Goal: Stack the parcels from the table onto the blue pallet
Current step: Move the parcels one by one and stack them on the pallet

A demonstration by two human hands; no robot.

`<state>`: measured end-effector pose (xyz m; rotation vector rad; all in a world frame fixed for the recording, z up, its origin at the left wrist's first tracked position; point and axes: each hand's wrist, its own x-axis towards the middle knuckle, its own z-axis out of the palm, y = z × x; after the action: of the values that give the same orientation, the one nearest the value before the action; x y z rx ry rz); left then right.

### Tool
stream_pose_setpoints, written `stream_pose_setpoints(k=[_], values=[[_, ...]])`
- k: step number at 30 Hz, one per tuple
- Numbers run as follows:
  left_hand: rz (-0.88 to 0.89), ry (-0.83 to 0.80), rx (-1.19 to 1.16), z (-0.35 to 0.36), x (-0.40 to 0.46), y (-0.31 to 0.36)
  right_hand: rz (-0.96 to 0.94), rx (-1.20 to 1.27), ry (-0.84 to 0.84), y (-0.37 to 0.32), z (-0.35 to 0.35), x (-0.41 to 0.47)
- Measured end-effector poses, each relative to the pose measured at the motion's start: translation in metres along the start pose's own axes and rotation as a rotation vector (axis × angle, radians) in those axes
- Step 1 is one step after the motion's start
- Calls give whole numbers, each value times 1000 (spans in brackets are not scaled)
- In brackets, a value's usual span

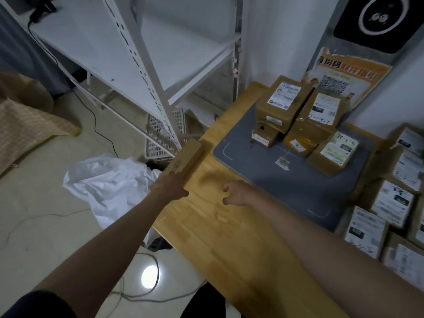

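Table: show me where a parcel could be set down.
Bare wood lies on the table between the long box at the left edge and the grey mat. The mat's near half is bare. Parcels crowd its far end and the right side.

You face white metal shelving [146, 72] against a white wall [275, 37]; pale glossy floor [46, 214] reflects a ceiling light [150, 277].

The left hand [172, 185] hides the near end of a long parcel [186, 154]. Parcels [400, 216] at the right edge are cut off, their labels blurred beyond reading.
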<state>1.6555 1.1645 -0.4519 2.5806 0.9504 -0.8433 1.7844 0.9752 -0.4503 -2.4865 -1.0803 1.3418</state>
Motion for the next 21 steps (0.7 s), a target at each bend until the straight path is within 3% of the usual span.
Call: stream_pose_setpoints(k=[4,11,21], values=[[-117,71,-77,1,23,-25,41,32,0,-15,8,24],[-176,52,-133,15,60,-36,96,105,-2,-10,12,41],[-116,-54,-98,17,68,-11,178,160,44,15,6,23]])
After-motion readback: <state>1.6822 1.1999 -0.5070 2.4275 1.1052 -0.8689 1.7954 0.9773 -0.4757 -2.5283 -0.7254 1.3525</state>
